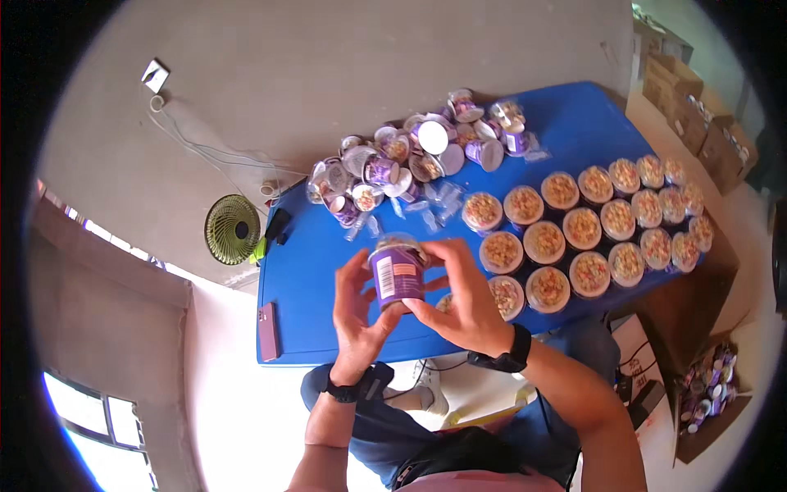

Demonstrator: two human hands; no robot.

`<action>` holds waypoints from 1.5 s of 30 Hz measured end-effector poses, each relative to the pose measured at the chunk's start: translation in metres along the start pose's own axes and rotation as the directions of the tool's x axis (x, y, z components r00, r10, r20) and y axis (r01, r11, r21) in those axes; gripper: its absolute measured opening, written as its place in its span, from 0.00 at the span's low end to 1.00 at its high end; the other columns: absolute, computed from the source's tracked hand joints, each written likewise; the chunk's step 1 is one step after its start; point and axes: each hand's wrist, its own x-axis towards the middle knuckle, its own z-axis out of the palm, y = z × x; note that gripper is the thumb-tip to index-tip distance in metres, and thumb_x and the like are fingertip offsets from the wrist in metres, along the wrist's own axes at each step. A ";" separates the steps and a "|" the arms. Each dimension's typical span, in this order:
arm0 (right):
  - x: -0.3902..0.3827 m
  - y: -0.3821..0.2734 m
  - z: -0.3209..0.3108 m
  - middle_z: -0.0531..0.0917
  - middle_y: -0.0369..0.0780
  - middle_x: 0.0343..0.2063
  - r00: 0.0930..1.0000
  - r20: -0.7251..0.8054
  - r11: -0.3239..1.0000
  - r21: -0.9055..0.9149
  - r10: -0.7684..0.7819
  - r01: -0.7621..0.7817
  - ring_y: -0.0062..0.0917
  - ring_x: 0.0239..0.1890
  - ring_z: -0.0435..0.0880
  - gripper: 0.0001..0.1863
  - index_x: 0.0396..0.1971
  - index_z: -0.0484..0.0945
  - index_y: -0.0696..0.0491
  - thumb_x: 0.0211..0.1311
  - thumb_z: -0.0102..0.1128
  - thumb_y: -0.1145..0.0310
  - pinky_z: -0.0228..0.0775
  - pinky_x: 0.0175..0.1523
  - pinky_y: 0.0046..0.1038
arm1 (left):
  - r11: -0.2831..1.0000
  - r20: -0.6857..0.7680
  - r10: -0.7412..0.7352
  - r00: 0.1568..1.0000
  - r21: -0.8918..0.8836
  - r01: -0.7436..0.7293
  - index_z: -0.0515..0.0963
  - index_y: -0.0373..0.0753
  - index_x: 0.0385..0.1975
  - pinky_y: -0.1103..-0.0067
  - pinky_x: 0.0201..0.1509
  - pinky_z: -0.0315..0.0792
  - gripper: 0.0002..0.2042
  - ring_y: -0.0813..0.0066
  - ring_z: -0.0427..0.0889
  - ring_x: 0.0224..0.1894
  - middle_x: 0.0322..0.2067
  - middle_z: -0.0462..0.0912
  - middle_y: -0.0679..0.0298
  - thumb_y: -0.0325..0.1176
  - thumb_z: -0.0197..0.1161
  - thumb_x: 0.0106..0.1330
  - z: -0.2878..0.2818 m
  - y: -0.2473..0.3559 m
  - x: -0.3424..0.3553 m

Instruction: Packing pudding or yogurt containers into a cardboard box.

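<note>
My left hand (357,316) and my right hand (459,307) both grip a purple cup (396,279) with a barcode panel, held upright over the near part of the blue table (299,246). To the right stand rows of cups (545,242) filled with pale, multicoloured pieces under clear tops, some partly hidden behind my right hand. Behind my hands, a loose heap of purple cups (381,170) with white and clear tops lies at the back, with small clear plastic pieces (438,205) scattered in front of it.
A phone (269,328) lies at the table's left edge. A small green fan (232,230) with cords stands beyond the left corner, by the wall. Cardboard boxes (689,107) stand at the back right; a box of purple items (709,398) sits low right. My legs (525,410) are below the table's edge.
</note>
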 end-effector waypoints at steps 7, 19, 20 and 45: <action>0.006 0.001 -0.011 0.69 0.48 0.46 0.993 0.072 0.955 -0.276 -0.094 0.110 0.36 0.44 0.73 0.38 0.59 0.60 0.56 0.47 0.66 0.69 0.72 0.40 0.31 | 0.986 0.072 0.092 0.993 0.130 -0.101 0.67 0.36 0.59 0.77 0.44 0.77 0.34 0.68 0.74 0.50 0.49 0.68 0.58 0.25 0.71 0.47 -0.001 -0.009 0.015; -0.003 0.009 0.004 0.68 0.48 0.49 0.997 0.078 0.997 -0.071 0.002 0.004 0.36 0.47 0.74 0.36 0.59 0.61 0.57 0.50 0.67 0.72 0.76 0.44 0.28 | 0.988 -0.022 -0.052 0.998 -0.147 0.048 0.61 0.35 0.60 0.76 0.49 0.76 0.34 0.69 0.74 0.51 0.46 0.71 0.59 0.23 0.67 0.51 0.004 -0.031 -0.006; -0.001 0.005 0.002 0.68 0.48 0.49 0.996 0.090 0.998 -0.069 -0.002 0.008 0.36 0.47 0.74 0.36 0.59 0.61 0.57 0.50 0.67 0.72 0.76 0.44 0.28 | 0.984 -0.008 -0.056 0.998 -0.171 0.054 0.59 0.35 0.61 0.75 0.51 0.75 0.35 0.70 0.74 0.51 0.46 0.71 0.59 0.23 0.67 0.52 0.004 -0.032 -0.007; 0.004 0.003 -0.006 0.66 0.46 0.50 0.969 0.244 0.950 -0.308 0.020 0.058 0.33 0.46 0.77 0.37 0.57 0.60 0.56 0.45 0.69 0.76 0.78 0.46 0.27 | 0.982 0.016 0.117 0.993 0.150 -0.118 0.66 0.35 0.58 0.75 0.48 0.78 0.34 0.66 0.77 0.48 0.48 0.70 0.56 0.21 0.67 0.46 -0.008 -0.031 -0.006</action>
